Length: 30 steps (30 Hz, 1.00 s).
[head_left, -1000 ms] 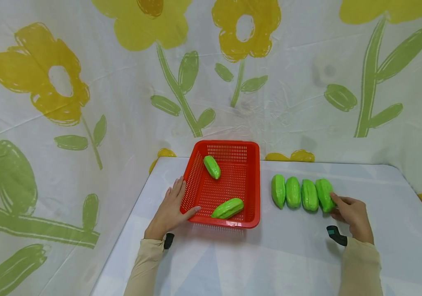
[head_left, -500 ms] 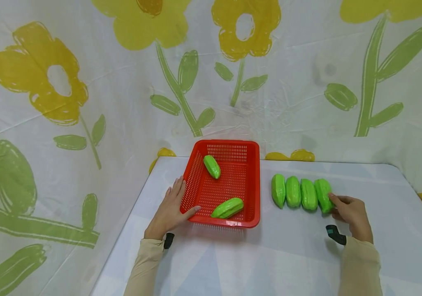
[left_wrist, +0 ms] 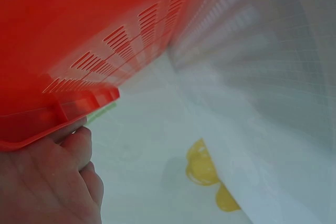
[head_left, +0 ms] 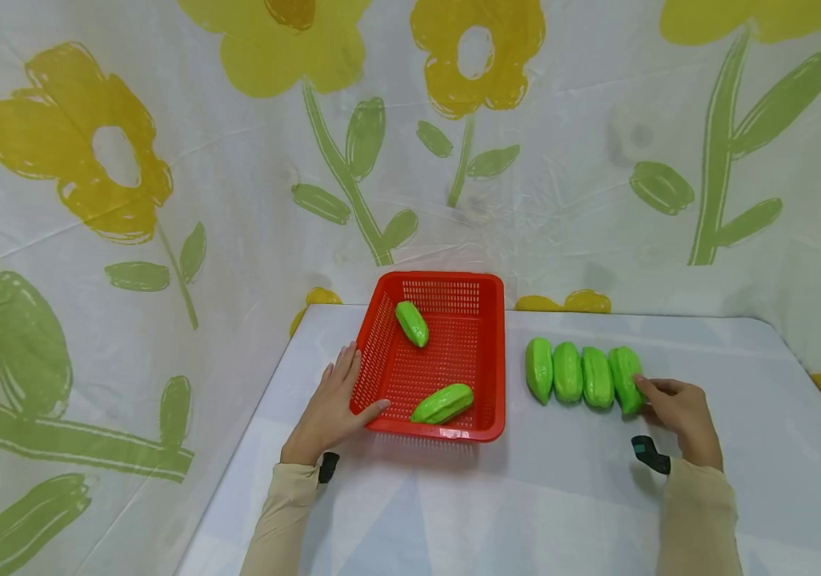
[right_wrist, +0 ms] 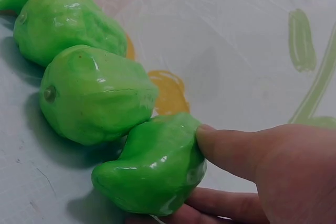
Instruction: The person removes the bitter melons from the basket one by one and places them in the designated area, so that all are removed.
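Note:
A red mesh basket [head_left: 493, 360] holds two green ribbed fruits, one [head_left: 412, 324] near its back left, the other [head_left: 442, 404] by its front wall. My left hand [head_left: 330, 412] rests with straight fingers against the basket's left rim; the left wrist view shows the fingers [left_wrist: 79, 142] under the rim. To the basket's right, several more green fruits stand side by side in a row. My right hand [head_left: 682, 416] grips the rightmost one [head_left: 625, 378], thumb on its side and fingers beneath; in the right wrist view that fruit [right_wrist: 157, 166] touches its neighbour [right_wrist: 97, 95].
The white table [head_left: 526, 512] stretches in front of the basket and the row. Behind it hangs a white cloth [head_left: 576, 160] printed with yellow flowers and green leaves, which also covers the left side. A black device [head_left: 650, 454] sits at my right wrist.
My right hand has moved slightly left with the rightmost fruit, and the row has shifted a little left with it. The left hand and basket have stayed in place.

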{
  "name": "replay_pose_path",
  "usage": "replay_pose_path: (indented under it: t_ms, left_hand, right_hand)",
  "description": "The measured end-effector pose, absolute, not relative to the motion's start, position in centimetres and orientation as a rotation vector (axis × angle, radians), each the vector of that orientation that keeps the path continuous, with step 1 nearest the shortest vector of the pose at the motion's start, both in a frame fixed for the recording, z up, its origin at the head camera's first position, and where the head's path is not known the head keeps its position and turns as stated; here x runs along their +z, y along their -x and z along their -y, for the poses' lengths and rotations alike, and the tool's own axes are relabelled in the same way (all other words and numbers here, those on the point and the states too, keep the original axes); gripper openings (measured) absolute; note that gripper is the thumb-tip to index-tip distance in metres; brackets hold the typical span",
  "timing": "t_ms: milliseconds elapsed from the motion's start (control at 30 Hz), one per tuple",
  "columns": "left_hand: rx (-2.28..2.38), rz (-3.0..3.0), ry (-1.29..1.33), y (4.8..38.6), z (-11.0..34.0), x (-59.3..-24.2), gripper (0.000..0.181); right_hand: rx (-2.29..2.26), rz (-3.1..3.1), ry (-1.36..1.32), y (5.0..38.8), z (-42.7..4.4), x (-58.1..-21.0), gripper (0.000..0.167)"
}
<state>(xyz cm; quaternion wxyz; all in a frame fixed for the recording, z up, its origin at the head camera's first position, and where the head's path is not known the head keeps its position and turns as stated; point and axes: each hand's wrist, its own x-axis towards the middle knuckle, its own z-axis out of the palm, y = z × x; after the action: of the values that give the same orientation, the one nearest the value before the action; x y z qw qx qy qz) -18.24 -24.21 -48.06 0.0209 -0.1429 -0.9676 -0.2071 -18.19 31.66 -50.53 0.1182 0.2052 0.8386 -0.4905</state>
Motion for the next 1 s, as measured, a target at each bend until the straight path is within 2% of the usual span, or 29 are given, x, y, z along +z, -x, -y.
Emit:
replay_pose_path:
  t_ms: [267,467,1000]
  left_hand:
    - [-0.649,2.987,0.447,18.1,24.2,-48.0,0.109]
    - [-0.653,2.982,0.450,18.1,24.2,-47.9,0.109]
    - [-0.642,3.001,0.451,18.2,24.3,-48.0,0.109]
  right_hand:
    - [-1.371,-2.499,-0.576,18.0,-31.7,-50.4,0.096]
    - [-1.377,-2.502,-0.723,17.7,-31.9,-49.4,0.097]
    - [-1.560,-2.585,-0.833,17.2,-30.5,-47.4,0.081]
